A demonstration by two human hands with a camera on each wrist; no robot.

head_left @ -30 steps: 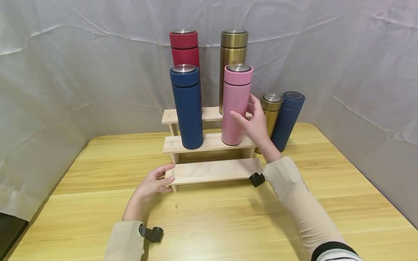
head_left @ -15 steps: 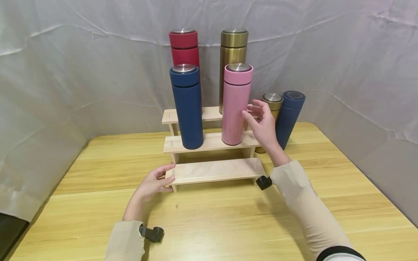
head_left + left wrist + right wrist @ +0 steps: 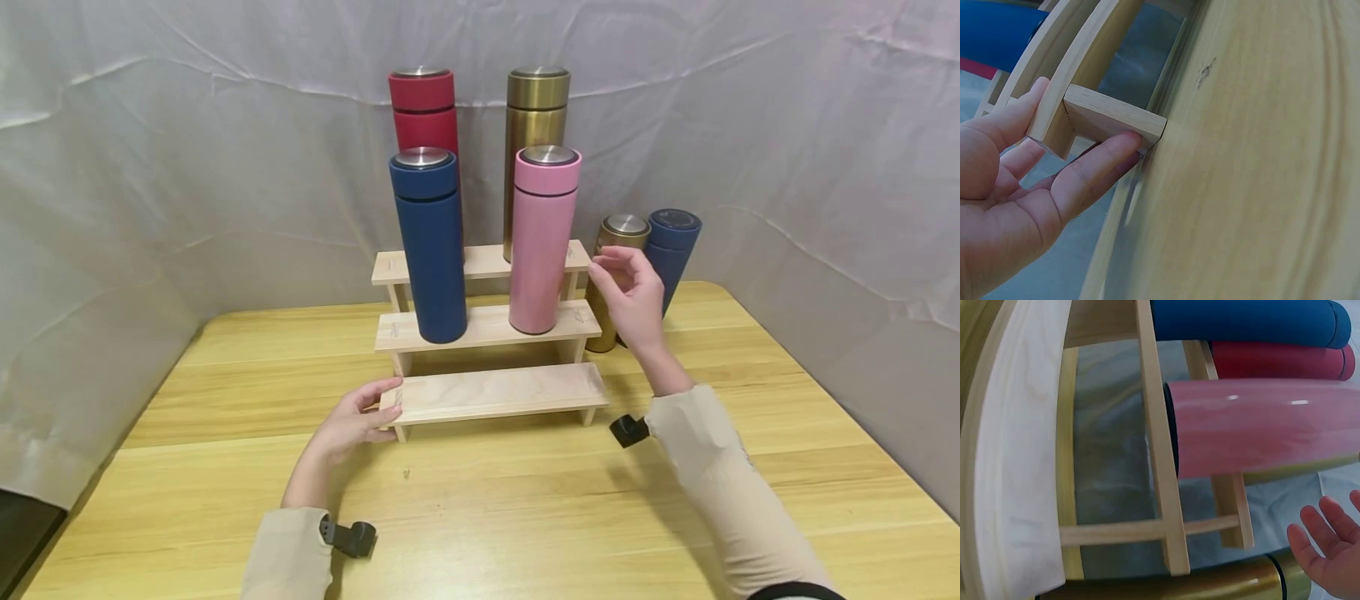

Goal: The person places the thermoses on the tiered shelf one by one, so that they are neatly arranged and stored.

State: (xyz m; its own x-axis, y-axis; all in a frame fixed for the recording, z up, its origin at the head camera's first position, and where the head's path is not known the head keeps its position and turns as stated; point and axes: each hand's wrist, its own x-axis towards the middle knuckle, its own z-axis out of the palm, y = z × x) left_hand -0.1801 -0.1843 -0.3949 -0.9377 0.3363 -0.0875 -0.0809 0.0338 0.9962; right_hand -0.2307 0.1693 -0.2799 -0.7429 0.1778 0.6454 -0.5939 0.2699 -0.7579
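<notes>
A three-step wooden display riser (image 3: 487, 393) stands on the table. My left hand (image 3: 360, 421) grips the left end of its lowest step; in the left wrist view the thumb lies on the board and the fingers (image 3: 1100, 165) reach under against the support leg. On the middle step stand a blue thermos flask (image 3: 429, 250) and a pink thermos flask (image 3: 543, 242), both upright. My right hand (image 3: 633, 296), fingers loosely bent and holding nothing, is right of the pink flask. It overlaps a shorter gold flask (image 3: 597, 321) behind it.
On the top step are a red flask (image 3: 423, 96) and a tall gold flask (image 3: 537, 92), partly hidden by the front pair. Another blue flask (image 3: 672, 242) leans beside the shorter gold one. Grey cloth (image 3: 225, 167) encloses the wooden table (image 3: 480, 517).
My right hand has let go of the pink flask and moved right, away from it. The pink flask stays on the middle step. The left hand has not moved.
</notes>
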